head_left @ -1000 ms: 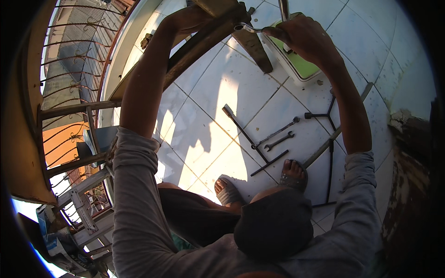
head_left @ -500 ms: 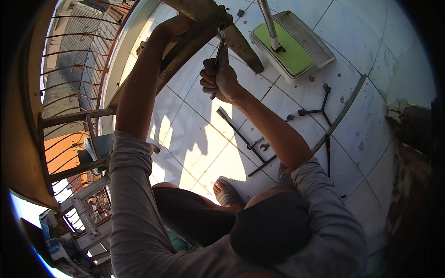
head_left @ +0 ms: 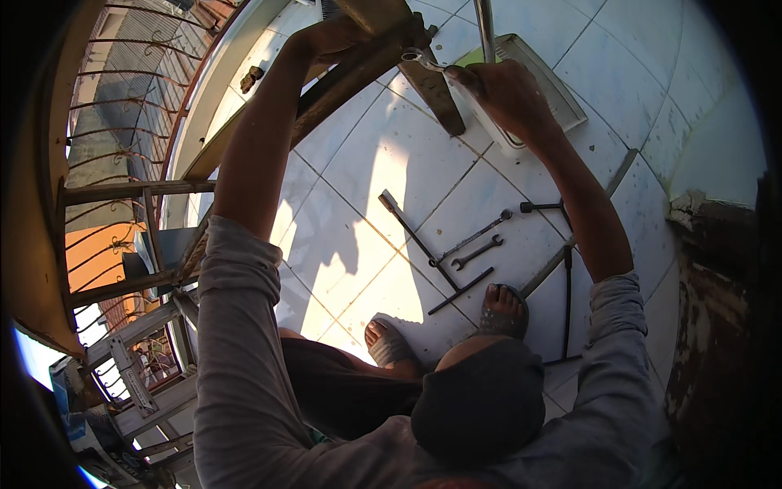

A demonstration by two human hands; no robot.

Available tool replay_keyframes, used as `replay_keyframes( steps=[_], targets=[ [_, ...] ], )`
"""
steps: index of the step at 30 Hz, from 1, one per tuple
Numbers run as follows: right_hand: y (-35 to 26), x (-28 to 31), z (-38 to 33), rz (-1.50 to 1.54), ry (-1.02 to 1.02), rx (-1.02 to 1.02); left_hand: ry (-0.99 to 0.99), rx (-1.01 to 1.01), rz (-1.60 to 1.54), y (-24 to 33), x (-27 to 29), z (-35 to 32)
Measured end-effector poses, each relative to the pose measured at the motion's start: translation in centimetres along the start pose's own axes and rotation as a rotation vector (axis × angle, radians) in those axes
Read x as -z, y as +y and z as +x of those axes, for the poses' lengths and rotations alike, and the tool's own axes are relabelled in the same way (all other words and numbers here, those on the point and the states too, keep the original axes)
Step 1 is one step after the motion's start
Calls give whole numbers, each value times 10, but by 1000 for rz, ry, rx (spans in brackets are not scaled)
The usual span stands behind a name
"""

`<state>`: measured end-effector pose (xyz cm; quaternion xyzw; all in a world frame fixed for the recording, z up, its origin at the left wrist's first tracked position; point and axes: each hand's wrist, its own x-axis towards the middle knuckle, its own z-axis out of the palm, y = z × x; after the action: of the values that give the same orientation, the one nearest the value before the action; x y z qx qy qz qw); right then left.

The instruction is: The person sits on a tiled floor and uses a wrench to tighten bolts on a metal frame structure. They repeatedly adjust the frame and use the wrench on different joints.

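A person's right hand (head_left: 503, 94) pinches a wrench (head_left: 429, 63), its ring end at a wooden beam (head_left: 350, 84), in from the tiled floor's (head_left: 440, 163) left edge; whether ring and beam touch is unclear. The left hand (head_left: 338, 37) rests against the beam, fingers too hidden to tell their grip. Work looks under way, not complete: the beam appears joined to another timber (head_left: 438, 102), while two more wrenches (head_left: 479, 253) lie unheld, farther from that edge.

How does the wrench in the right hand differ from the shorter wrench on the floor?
The held wrench is gripped in the right hand; the shorter wrench lies on the tiles. The held wrench shows a closed ring end; the shorter wrench, an open fork. Both look metallic.
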<state>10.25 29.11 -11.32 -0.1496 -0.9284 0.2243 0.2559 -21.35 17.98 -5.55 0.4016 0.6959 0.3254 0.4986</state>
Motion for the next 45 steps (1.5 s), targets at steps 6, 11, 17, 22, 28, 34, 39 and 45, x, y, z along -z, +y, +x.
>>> replay_keyframes(
  steps=[6, 11, 17, 22, 28, 34, 39, 45],
  targets=[
    [10, 25, 25, -340, 10, 162, 35, 50, -3, -44, 38, 23],
    [16, 31, 27, -368, -62, 60, -23, -5, -81, -54, 32, 44],
    [-2, -81, 0, 570, 229, -71, -48, -72, -236, -60, 34, 47],
    [-85, -147, 11, 1485, 205, -559, 116, -51, 72, -44, 25, 35],
    [-190, -61, 36, 2458, 236, -875, -25, -141, 99, -28, 12, 29],
    [-141, 4, 9, 2495, -217, -941, -50, -146, -163, 5, -19, 15],
    [-78, 5, -32, 1233, -126, -957, -74, -205, -182, -9, -21, 30],
    [-9, 34, -16, -227, -79, 113, -186, -211, -226, -29, 0, 42]
  ],
)
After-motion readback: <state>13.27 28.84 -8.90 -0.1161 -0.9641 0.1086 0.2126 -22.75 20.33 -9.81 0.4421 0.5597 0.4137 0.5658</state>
